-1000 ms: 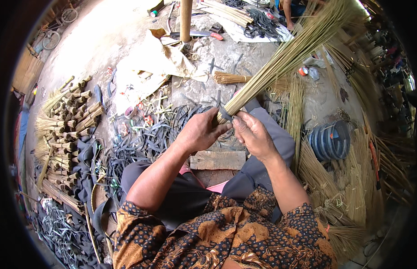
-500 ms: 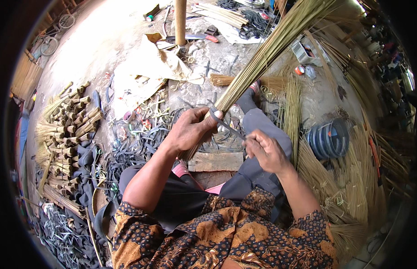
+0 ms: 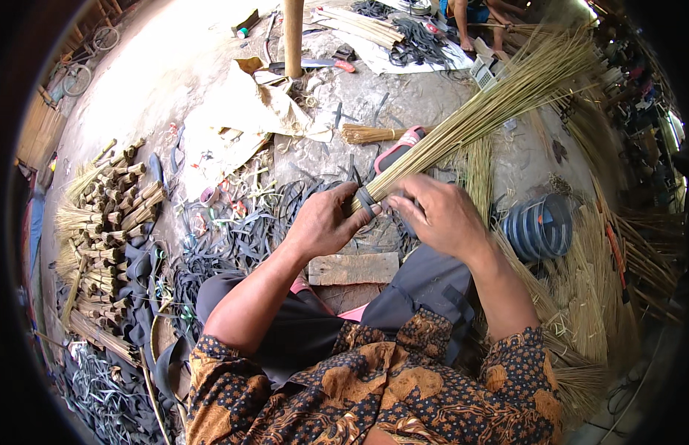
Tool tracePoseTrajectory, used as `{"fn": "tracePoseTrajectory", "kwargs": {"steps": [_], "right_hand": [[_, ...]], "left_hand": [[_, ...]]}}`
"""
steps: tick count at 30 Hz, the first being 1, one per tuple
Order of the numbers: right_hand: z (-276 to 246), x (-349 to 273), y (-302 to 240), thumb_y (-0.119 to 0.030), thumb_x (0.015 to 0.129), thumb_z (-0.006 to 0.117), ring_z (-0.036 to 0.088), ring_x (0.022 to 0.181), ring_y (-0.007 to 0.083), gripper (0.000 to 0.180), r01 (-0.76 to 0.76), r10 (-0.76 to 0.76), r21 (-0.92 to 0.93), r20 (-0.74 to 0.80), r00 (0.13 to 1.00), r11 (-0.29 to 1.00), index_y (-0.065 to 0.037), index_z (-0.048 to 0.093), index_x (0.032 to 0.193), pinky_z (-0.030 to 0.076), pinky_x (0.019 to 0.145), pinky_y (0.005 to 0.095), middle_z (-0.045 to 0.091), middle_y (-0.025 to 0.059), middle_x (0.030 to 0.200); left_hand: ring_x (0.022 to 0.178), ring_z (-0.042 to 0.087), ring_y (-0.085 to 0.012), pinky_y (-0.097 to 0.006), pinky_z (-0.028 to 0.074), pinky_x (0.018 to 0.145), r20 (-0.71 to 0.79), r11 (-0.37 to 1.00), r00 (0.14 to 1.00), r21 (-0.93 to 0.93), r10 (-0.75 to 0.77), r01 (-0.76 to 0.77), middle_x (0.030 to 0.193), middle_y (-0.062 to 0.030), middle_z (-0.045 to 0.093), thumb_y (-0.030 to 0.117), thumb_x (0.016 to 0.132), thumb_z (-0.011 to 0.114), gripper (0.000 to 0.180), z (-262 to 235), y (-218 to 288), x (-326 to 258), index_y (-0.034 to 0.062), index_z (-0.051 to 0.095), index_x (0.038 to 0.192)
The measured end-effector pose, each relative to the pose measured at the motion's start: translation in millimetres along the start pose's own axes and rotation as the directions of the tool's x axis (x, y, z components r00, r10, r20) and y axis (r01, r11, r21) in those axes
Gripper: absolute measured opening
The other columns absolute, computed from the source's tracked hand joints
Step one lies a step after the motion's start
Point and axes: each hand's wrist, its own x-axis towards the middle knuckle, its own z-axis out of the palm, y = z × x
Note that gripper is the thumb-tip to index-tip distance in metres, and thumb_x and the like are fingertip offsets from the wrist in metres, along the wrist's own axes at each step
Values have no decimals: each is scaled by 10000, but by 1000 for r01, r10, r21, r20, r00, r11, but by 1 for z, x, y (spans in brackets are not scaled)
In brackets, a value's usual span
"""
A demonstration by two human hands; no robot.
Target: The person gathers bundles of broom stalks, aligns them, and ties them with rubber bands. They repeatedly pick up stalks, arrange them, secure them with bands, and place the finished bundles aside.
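Observation:
My left hand (image 3: 326, 226) is closed round the lower end of a bundle of thin straw-coloured stalks (image 3: 463, 122), which slants up to the far right and fans out at its tip. A dark rubber strip (image 3: 366, 200) is wound round the bundle beside my left thumb, with one end sticking up. Just right of the winding, my right hand (image 3: 442, 216) is close against the bundle with its fingers curled in a pinch on the strip; the fingers hide the pinched end. Below my hands lies a small wooden board (image 3: 354, 268).
Short bound bundles (image 3: 111, 230) are stacked at left. Dark rubber strips (image 3: 211, 263) litter the floor. A pink-edged sandal (image 3: 398, 150) lies ahead. A blue clear bucket (image 3: 538, 228) and loose stalks (image 3: 581, 289) are at right. Beyond are a post (image 3: 293, 37), a knife (image 3: 318, 64) and another person's legs (image 3: 463, 26).
The bundle has tipped further to the right. My right hand has risen from below to beside the bundle, and the strip now wraps round it. My right leg has drawn back.

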Motion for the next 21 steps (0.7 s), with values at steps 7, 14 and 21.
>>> {"fn": "tracePoseTrajectory", "kwargs": {"steps": [7, 14, 21], "right_hand": [[20, 39, -2, -155, 902, 702, 739, 796, 302, 247, 216, -219, -371, 34, 975, 903, -94, 666, 1138, 600, 684, 408, 680, 115, 941], [40, 42, 5, -211, 878, 700, 730, 760, 242, 151, 294, -288, -563, 101, 952, 772, -87, 629, 929, 567, 657, 381, 651, 77, 850], [46, 41, 15, -164, 926, 648, 750, 761, 229, 81, 341, -330, -550, 123, 936, 763, -88, 661, 950, 588, 634, 368, 690, 77, 865]], "left_hand": [[736, 665, -400, -484, 514, 668, -19, 996, 998, 74, 55, -54, 759, -159, 661, 399, 939, 726, 394, 6, -4, -2, 34, 595, 1008], [789, 684, -407, -483, 528, 692, -60, 995, 998, 97, 30, -24, 785, -174, 683, 328, 930, 735, 350, 11, -13, 1, 38, 609, 1078], [790, 691, -394, -471, 534, 705, -67, 994, 998, 105, 20, -12, 808, -185, 696, 334, 928, 732, 401, 17, -18, 7, 21, 620, 1152]]}}
